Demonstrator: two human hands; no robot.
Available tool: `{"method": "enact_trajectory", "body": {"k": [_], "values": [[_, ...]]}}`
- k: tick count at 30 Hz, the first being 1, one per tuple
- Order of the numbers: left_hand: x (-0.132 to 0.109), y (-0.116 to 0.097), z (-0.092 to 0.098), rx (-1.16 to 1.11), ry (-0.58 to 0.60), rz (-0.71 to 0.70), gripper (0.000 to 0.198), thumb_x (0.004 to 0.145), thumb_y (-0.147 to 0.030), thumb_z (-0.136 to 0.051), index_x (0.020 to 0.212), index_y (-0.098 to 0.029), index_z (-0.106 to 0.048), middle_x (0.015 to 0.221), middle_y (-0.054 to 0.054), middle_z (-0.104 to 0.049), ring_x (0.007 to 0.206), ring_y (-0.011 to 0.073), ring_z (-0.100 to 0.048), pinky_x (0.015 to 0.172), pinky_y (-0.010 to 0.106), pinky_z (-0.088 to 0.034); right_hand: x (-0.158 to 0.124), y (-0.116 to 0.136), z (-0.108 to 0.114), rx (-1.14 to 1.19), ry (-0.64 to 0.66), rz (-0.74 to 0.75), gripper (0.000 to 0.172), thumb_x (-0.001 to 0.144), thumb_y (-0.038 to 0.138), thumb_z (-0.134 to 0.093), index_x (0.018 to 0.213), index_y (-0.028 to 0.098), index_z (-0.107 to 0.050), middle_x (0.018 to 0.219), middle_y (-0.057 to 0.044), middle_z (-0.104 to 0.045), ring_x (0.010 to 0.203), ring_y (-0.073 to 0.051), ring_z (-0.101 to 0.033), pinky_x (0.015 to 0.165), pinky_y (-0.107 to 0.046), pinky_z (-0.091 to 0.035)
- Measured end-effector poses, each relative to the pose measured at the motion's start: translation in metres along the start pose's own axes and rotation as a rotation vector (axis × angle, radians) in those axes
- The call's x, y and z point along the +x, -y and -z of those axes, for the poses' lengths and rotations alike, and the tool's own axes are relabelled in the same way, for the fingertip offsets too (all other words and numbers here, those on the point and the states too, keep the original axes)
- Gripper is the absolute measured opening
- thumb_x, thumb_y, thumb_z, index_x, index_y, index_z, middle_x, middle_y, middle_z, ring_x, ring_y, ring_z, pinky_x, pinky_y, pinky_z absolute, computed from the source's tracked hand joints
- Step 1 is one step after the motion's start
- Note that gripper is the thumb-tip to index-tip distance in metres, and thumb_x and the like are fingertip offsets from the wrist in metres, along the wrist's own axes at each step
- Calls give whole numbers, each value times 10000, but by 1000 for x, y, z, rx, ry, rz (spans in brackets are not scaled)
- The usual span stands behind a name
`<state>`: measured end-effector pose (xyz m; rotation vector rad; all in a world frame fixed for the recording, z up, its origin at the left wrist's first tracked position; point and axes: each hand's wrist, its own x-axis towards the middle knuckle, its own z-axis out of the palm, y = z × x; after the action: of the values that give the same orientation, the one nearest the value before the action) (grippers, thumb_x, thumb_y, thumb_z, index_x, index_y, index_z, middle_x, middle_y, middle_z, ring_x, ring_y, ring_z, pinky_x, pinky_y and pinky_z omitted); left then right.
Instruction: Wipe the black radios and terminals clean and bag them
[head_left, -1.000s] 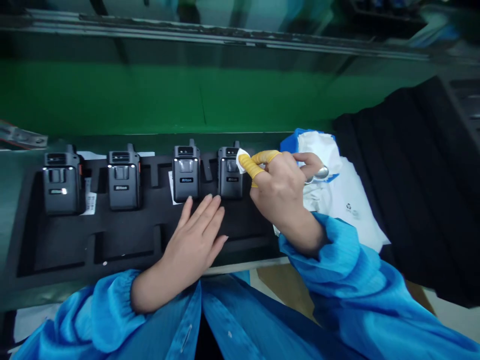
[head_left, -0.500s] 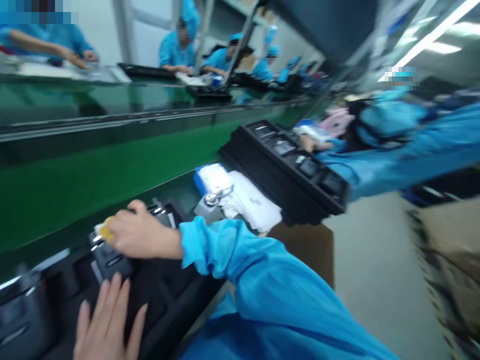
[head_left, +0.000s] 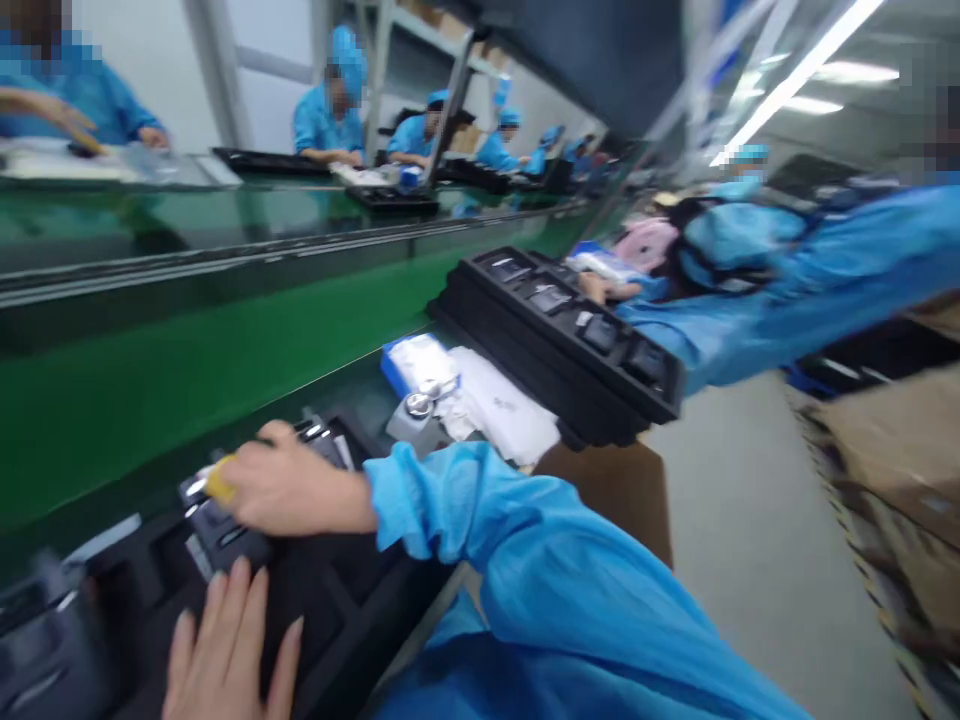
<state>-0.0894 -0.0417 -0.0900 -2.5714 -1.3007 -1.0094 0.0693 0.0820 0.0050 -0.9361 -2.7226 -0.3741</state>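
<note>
My right hand (head_left: 289,487) is closed on a small yellow pad (head_left: 220,482), pressed to the upper end of a dark grey device (head_left: 232,540) with shiny metal trim. The pad's exact kind is not clear. This device sits in a compartment of a black foam tray (head_left: 360,570). My left hand (head_left: 229,650) lies flat with fingers spread on the tray, its fingertips by the device's lower edge. Another such device (head_left: 49,650) is at the tray's left end, blurred. A third device (head_left: 322,440) shows partly behind my right wrist.
Beyond my sleeve are a blue-edged box of white wipes (head_left: 420,362), a metal-topped dispenser bottle (head_left: 415,412) and a white sheet (head_left: 502,405). A stack of black trays (head_left: 555,340) holds devices. A co-worker's blue sleeve (head_left: 787,290) is behind it. A green wall (head_left: 187,350) borders the bench.
The camera view has turned slightly, shifting the background left. My right hand has moved slightly down with the yellow pad, still at the same device; my left hand stays flat on the tray.
</note>
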Motion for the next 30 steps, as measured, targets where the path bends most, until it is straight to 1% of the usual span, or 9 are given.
{"method": "enact_trajectory", "body": {"k": [1, 2, 5, 9, 13, 16, 19, 22, 30], "values": [[3, -5, 9, 9, 66, -8, 641, 882, -207, -513, 1483, -180, -294, 1446, 175, -454, 1354, 353, -404, 1083, 605, -345, 0, 2, -3, 7, 9, 5, 360, 946, 145, -362, 864, 208, -707, 970, -6, -680, 891, -144, -558, 872, -406, -325], [7, -10, 16, 36, 86, 54, 626, 893, -230, -504, 1478, -150, -294, 1402, 188, -507, 1328, 343, -446, 1081, 582, -364, 0, 5, -6, 4, -5, 9, 321, 948, 164, -391, 880, 193, -703, 930, -18, -674, 886, -151, -551, 876, -411, -302], [19, -21, 30, 110, 146, 148, 491, 916, -249, -467, 1382, -100, -418, 1332, 184, -578, 1265, 313, -524, 1051, 526, -427, 3, 9, -16, -29, -144, 30, 263, 951, 178, -429, 947, 163, -692, 827, -27, -655, 867, -161, -518, 886, -405, -235], [29, -26, 35, 141, 218, 205, 368, 923, -216, -433, 1241, -60, -530, 1325, 173, -586, 1250, 300, -537, 1021, 495, -470, -3, 3, -19, -94, -226, 30, 280, 946, 146, -428, 861, 173, -693, 812, -22, -656, 797, -150, -473, 881, -390, -195], [31, -29, 38, 119, 201, 211, 352, 926, -203, -421, 1222, -58, -544, 1309, 163, -601, 1229, 297, -555, 991, 474, -499, -9, -2, -13, -161, -255, 24, 305, 932, 111, -431, 791, 178, -693, 764, -7, -650, 744, -137, -446, 882, -377, -178], [30, -29, 38, 94, 198, 210, 349, 922, -200, -436, 1219, -53, -546, 1310, 170, -599, 1231, 301, -552, 994, 476, -497, -2, 2, -15, -175, -284, 12, 302, 921, 108, -452, 749, 181, -689, 769, -4, -654, 738, -132, -441, 899, -382, -162], [29, -29, 37, 72, 222, 228, 363, 915, -193, -453, 1236, -45, -535, 1323, 182, -585, 1254, 305, -532, 1020, 491, -473, 10, 7, -21, -132, -255, -5, 295, 925, 123, -454, 756, 185, -688, 819, -5, -653, 748, -125, -436, 911, -387, -139], [28, -30, 37, 49, 248, 255, 383, 915, -194, -456, 1267, -56, -517, 1349, 185, -563, 1290, 298, -498, 1065, 505, -429, 12, 7, -26, -87, -213, -43, 330, 931, 129, -434, 709, 180, -673, 751, 0, -607, 748, -126, -427, 902, -388, -134], [29, -30, 39, 35, 267, 266, 388, 921, -199, -455, 1285, -72, -503, 1361, 186, -552, 1299, 296, -490, 1082, 508, -408, -21, -5, -21, -197, -162, -210, 354, 890, 82, -390, 676, 188, -650, 733, 9, -605, 744, -121, -453, 869, -383, -167]]}}
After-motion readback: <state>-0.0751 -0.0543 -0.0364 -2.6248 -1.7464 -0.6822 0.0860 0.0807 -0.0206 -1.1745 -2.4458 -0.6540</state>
